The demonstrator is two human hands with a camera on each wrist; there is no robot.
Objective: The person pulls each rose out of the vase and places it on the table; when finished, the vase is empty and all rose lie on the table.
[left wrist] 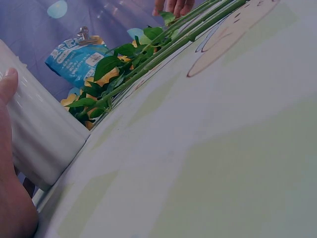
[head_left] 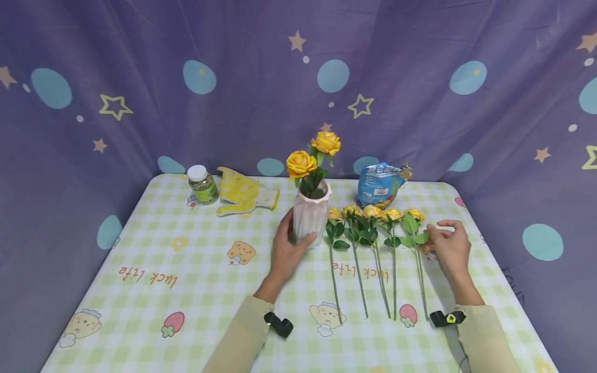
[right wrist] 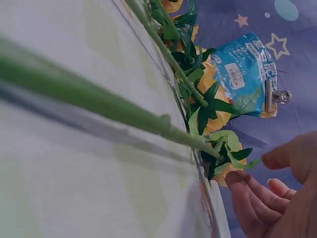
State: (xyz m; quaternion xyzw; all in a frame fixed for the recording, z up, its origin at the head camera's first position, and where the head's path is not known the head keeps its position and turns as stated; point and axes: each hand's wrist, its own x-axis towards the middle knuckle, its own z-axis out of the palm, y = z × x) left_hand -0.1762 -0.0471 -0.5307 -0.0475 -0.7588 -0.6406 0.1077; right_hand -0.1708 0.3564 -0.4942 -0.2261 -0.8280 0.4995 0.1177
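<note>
We see the left forearm slanting inward from the near side of the tabletop (head_left: 144, 233), its hand (head_left: 286, 248) clasping the pale vase (head_left: 310, 220), which stands upright nearer the far edge with two yellow roses (head_left: 301, 163) inside. The right forearm also angles inward, its hand (head_left: 452, 246) bent toward the rose lying nearest the right edge (head_left: 415, 215), thumb and fingers apart, the thumb at a leaf tip (right wrist: 253, 163).
</note>
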